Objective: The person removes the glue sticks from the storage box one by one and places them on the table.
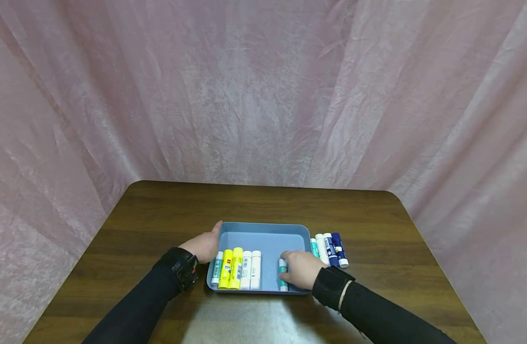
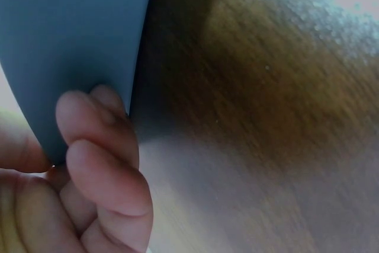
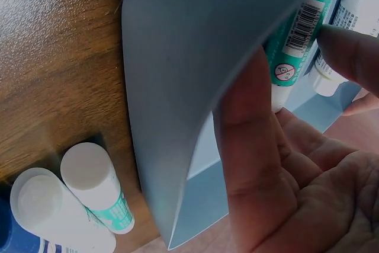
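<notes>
A green-and-white tube [image 1: 282, 267] is sitting inside the right end of the blue tray [image 1: 269, 235], within the grasp of the right hand [image 1: 305, 268] and well apart from the left hand [image 1: 205, 246]. The right thumb and fingers are pinching it; the left ones are clamping the tray's left wall.

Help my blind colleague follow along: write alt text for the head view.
The right hand pinches a green-and-white tube in a blue tray on a table; the left hand holds the tray's left side. Five more tubes lie inside, four others outside.
</notes>
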